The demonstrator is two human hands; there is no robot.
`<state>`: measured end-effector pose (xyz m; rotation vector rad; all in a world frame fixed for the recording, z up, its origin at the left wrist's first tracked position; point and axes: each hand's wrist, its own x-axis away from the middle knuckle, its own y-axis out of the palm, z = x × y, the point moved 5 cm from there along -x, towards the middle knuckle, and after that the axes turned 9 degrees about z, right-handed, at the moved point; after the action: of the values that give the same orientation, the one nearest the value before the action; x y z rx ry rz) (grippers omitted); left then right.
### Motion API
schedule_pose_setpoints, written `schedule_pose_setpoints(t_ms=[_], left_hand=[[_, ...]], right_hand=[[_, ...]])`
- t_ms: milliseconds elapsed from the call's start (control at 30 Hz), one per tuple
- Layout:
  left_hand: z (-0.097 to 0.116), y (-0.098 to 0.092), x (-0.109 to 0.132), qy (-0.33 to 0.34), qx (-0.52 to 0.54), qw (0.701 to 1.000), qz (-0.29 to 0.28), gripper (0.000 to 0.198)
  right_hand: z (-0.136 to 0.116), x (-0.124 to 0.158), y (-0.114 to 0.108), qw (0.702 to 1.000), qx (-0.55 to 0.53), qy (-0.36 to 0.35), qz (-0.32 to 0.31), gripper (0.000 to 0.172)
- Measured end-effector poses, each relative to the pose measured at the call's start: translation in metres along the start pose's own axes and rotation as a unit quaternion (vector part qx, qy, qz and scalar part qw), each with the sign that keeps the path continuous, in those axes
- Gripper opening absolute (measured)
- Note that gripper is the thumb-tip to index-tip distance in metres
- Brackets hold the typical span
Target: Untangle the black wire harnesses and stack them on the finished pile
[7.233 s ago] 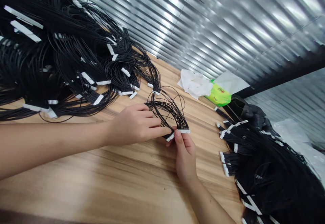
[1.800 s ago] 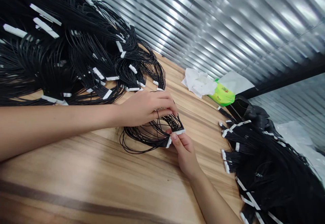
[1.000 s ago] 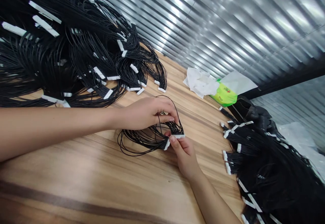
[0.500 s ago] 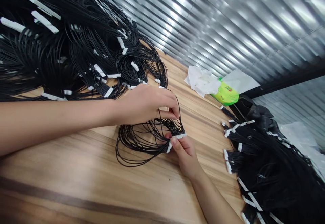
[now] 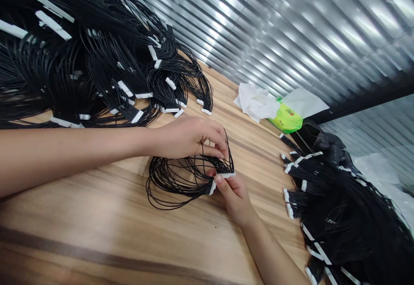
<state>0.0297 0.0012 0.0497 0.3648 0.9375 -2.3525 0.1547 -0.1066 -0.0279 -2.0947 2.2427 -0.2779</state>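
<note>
A looped bundle of thin black wires [image 5: 174, 182] lies over the wooden table, with a white connector [image 5: 227, 175] at its right end and a second white connector [image 5: 212, 187] just below. My right hand [image 5: 233, 192] pinches the bundle where the two connectors meet, thumb on top. Above the loop, my left hand [image 5: 207, 140] has thumb and fingertips closed on a black wire that rises from the upper connector. Part of the loop is hidden under my left hand.
A large heap of black wires [image 5: 113, 56] with white connectors fills the upper left. Another wire pile [image 5: 349, 216] lies at the right. White tissue [image 5: 255, 102] and a green packet [image 5: 287, 117] sit near the corrugated metal wall [image 5: 258, 26]. The wooden table [image 5: 113, 224] runs beneath.
My left hand has moved slightly down, nearer the upper connector. The bundle and my right hand have shifted a little to the left in view.
</note>
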Motion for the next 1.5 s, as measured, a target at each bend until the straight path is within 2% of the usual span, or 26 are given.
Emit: schedule_pose_setpoints(t_ms=[100,200,300,433,533,667,767,867,1000,1100,1233,1433,1500], left_hand=[[0.001,-0.001,-0.001,0.011,-0.012,1.000,-0.014,0.013],[0.003,-0.001,-0.001,0.010,-0.068,0.998,-0.013,0.013],[0.005,-0.003,-0.001,-0.005,-0.123,0.992,0.017,0.012],[0.008,-0.008,0.001,0.005,-0.152,0.984,0.088,0.016],[0.012,-0.013,0.005,0.059,-0.187,0.971,0.134,0.021],[0.018,-0.007,0.012,0.183,-0.256,0.944,0.095,0.020],[0.019,-0.001,0.019,0.238,-0.240,0.937,0.088,0.017],[0.016,0.002,0.020,0.219,-0.218,0.947,0.083,0.019],[0.012,0.006,0.016,0.148,-0.245,0.957,0.042,0.023],[0.010,0.004,0.014,0.108,-0.261,0.957,0.061,0.026],[0.010,0.000,0.016,0.121,-0.285,0.943,0.125,0.028],[0.012,0.003,0.016,0.119,-0.351,0.924,0.090,0.029],[0.014,0.005,0.017,0.146,-0.370,0.914,0.087,0.030]], right_hand=[[0.000,0.000,-0.001,1.000,0.001,0.003,0.006,0.036],[0.000,-0.001,-0.002,1.000,-0.011,0.012,0.019,0.035],[0.000,-0.003,-0.004,0.999,-0.025,0.023,0.038,0.035],[0.004,-0.005,-0.009,0.995,-0.047,0.027,0.084,0.033],[0.007,-0.008,-0.013,0.987,-0.077,0.019,0.141,0.031],[0.008,-0.010,-0.017,0.972,-0.124,0.017,0.198,0.027],[0.006,-0.010,-0.018,0.966,-0.132,0.018,0.223,0.026],[0.005,-0.010,-0.019,0.963,-0.123,0.018,0.237,0.029],[0.002,-0.009,-0.018,0.963,-0.109,0.013,0.245,0.030],[-0.002,-0.008,-0.017,0.965,-0.087,0.006,0.247,0.030],[-0.006,-0.008,-0.017,0.967,-0.074,-0.004,0.244,0.028],[-0.005,-0.009,-0.015,0.970,-0.069,0.001,0.233,0.026],[-0.006,-0.009,-0.014,0.971,-0.063,0.002,0.230,0.027]])
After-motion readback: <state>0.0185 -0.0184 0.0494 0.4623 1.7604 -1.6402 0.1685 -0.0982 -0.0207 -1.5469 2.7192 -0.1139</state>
